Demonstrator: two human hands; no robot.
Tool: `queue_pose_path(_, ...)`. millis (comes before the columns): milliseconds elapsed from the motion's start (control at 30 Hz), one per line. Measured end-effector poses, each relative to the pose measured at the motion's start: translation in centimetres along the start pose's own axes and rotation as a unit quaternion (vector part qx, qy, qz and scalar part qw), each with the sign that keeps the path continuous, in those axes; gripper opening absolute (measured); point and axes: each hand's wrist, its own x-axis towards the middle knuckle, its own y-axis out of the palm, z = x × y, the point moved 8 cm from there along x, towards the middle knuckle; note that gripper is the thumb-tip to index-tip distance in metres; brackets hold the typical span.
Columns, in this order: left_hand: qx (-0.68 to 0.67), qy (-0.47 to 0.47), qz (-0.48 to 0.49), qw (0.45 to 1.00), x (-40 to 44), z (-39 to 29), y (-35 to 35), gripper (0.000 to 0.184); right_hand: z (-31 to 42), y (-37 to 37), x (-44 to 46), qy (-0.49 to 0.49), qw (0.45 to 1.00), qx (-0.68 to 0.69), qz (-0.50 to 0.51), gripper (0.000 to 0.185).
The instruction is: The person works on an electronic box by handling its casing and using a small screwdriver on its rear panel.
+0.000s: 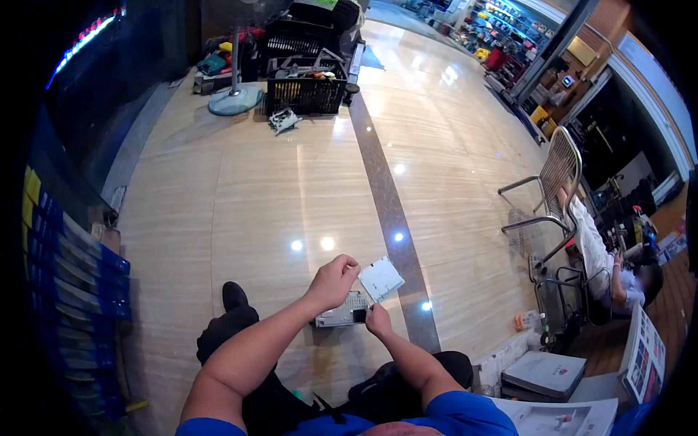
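Note:
A thin, pale square panel [382, 279] with small marks along its edges is held tilted above the floor. My left hand [334, 282] pinches its left edge between thumb and fingers. At the panel's lower corner is my right hand [379, 320], fingers closed there; the exact grip is small in view. Below both hands lies a grey, box-shaped device [338, 313] with slotted vents and a dark square patch at its right side. The device rests on the floor between my feet, partly covered by my left hand and wrist.
Black crates [305, 93] of tools and parts stand ahead beside a round fan base [236, 100]. A metal chair [556, 182] is at right, near a seated person [618, 280]. Stacked blue boxes [76, 291] line the left; books [544, 372] lie at lower right.

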Motion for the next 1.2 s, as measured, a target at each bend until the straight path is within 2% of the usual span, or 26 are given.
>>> queue_pose_path(500, -0.012, -0.004, -0.006, 1.000, -0.1, -0.4, -0.1, 0.025, 0.4, -0.5, -0.4, -0.016, 0.999, 0.029, -0.021, 0.022)
queue_pose_path(567, -0.018, -0.027, 0.005, 0.999, -0.3, -0.5, -0.1, 0.031, 0.3, -0.4, -0.5, -0.011, 0.999, 0.027, -0.021, 0.022)
queue_pose_path(1200, -0.015, -0.004, -0.010, 1.000, -0.5, -1.5, -0.5, 0.028, 0.6, -0.3, -0.7, -0.040, 0.998, 0.017, -0.040, 0.019)
